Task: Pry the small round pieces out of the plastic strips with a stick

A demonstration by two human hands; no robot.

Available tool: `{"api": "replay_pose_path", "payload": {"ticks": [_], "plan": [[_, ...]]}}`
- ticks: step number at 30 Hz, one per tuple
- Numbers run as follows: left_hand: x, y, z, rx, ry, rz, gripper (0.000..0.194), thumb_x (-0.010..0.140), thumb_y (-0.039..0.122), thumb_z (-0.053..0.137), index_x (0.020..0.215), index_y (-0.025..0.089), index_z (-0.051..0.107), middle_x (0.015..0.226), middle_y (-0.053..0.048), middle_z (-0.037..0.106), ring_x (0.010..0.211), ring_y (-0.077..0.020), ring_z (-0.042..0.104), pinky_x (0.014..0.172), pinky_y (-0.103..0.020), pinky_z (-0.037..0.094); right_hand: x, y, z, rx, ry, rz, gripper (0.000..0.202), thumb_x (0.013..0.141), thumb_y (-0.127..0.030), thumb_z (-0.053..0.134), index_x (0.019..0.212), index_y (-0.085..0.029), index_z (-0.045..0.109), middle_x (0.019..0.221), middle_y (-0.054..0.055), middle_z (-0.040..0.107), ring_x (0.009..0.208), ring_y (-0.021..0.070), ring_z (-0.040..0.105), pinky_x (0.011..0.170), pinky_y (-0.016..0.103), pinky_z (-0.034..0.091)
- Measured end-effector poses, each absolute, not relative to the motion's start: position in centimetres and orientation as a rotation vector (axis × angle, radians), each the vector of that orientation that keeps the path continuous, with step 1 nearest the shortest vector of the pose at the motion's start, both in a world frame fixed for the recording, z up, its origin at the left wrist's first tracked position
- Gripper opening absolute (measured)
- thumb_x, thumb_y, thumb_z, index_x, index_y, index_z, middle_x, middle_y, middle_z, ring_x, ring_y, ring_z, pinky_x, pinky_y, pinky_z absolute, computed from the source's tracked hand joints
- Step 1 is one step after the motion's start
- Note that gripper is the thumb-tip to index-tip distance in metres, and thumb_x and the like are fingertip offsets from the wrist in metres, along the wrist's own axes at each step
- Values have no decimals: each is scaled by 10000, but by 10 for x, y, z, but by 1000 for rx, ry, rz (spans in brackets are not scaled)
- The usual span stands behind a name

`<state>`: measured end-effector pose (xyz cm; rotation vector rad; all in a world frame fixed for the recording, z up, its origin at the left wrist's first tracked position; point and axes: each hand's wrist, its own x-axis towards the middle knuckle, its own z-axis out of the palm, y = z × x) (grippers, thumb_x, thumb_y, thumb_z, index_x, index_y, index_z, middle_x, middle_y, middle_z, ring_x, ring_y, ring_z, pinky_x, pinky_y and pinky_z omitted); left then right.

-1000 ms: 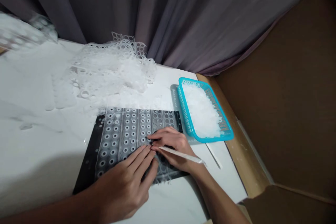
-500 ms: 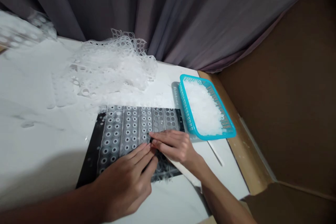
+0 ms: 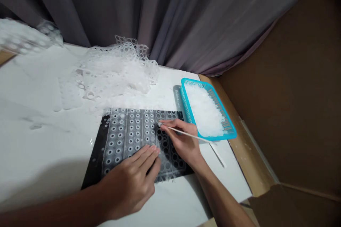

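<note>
A sheet of clear film (image 3: 113,145) with rows of ring-shaped pieces lies on a black mat (image 3: 93,170). My left hand (image 3: 133,181) rests on the film with its fingers stretched out side by side, holding nothing. To the right of it, my right hand (image 3: 185,142) is closed in a pinch over the columns of dark round holes (image 3: 174,158). Between its thumb and fingers is a thin, long white strip (image 3: 186,134), its far end pointing right toward the basket. A small pale bit shows at the fingertips; its kind is too small to tell.
A turquoise basket (image 3: 183,101) full of small white pieces (image 3: 204,111) stands to the right. Behind the mat is a heap of punched-out clear film (image 3: 117,67). More film (image 3: 23,37) lies at far left. A white stick (image 3: 218,156) lies near the cardboard edge (image 3: 253,163).
My right hand has moved up and away from my left fingertips. The white strip now points right instead of down toward me. My left hand has stayed in place.
</note>
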<state>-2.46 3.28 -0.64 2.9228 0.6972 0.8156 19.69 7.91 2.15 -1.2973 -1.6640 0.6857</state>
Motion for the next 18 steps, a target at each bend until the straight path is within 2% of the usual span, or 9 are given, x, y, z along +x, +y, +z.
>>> {"api": "replay_pose_path", "payload": {"ticks": [3,5,8,10,13,15,18], "plan": [[-27,32,-9,3002,639,798,458,996,307,627,1334,9,710,1396,-246,736,1336,-378,704,1206,-484,531,220,73,48,-1421,-1613,268,95,1024,-270,753,944,-264,805,1150,60,865,1033,279,851,959,447,696],[-28,33,-10,2999,623,802,458,1004,327,634,1334,20,714,1394,-234,740,1353,-360,694,1224,-467,515,243,73,61,-1592,-1538,-68,63,1015,-300,766,978,-271,809,1204,69,852,1069,312,838,1010,522,665],[-29,35,-12,2965,639,835,451,1014,344,634,1334,38,719,1386,-213,749,1364,-331,687,1229,-442,510,263,78,71,-1678,-1622,-251,111,991,-335,791,911,-259,783,1224,84,841,1137,351,805,1044,607,619],[-28,36,-13,2973,645,833,457,1018,358,627,1334,40,719,1390,-210,749,1365,-329,687,1221,-439,516,259,80,72,-1566,-1763,-100,120,998,-311,780,890,-262,766,1228,79,835,1147,326,793,1051,589,611],[-26,36,-13,3006,658,822,468,1022,371,610,1333,39,718,1399,-217,743,1347,-340,698,1201,-443,532,234,77,64,-1304,-1962,358,92,1007,-248,774,919,-271,770,1214,62,833,1133,272,781,1024,512,627],[-24,34,-12,3017,667,854,464,1018,369,608,1313,30,725,1364,-231,755,1300,-356,723,1173,-456,551,215,76,52,-1136,-2015,640,82,1007,-224,781,937,-266,776,1187,51,841,1134,251,771,1012,479,636],[-23,32,-11,3019,656,905,457,1010,361,610,1279,14,739,1264,-244,783,1215,-380,756,1124,-478,578,198,78,32,-1008,-2016,866,85,1008,-220,791,930,-253,788,1144,49,854,1103,234,770,1005,455,643]]}}
